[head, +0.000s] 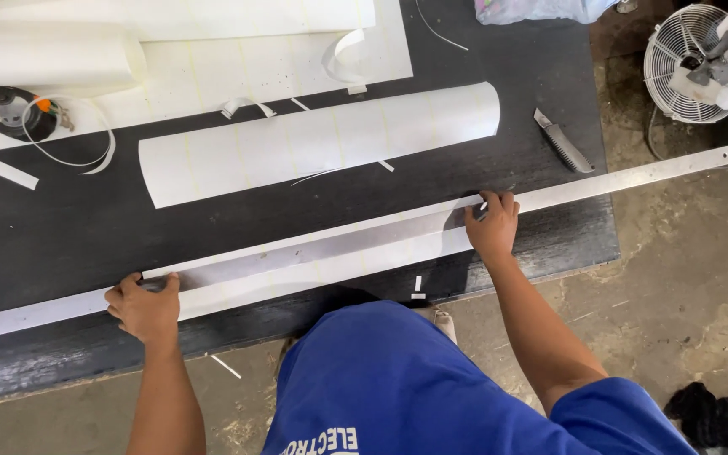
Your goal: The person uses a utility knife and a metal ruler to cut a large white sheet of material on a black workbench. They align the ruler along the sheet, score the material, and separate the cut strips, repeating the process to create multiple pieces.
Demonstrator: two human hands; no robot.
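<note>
While long steel ruler (pixel 364 240) lies diagonal on black counter (pixel 69 227), left hand (pixel 145 307) presses its near end flat; right hand (pixel 492 223) pinches small blade, type unclear, at ruler's edge over white sheet strip (pixel 330 271). Cut apparently under way; larger curled white sheet (pixel 313 143) beyond ruler.

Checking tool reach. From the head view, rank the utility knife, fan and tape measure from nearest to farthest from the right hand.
From the right hand:
1. Utility knife, just above-right on the table.
2. Fan, on the floor, far upper right.
3. Tape measure, far left of the table.
</note>
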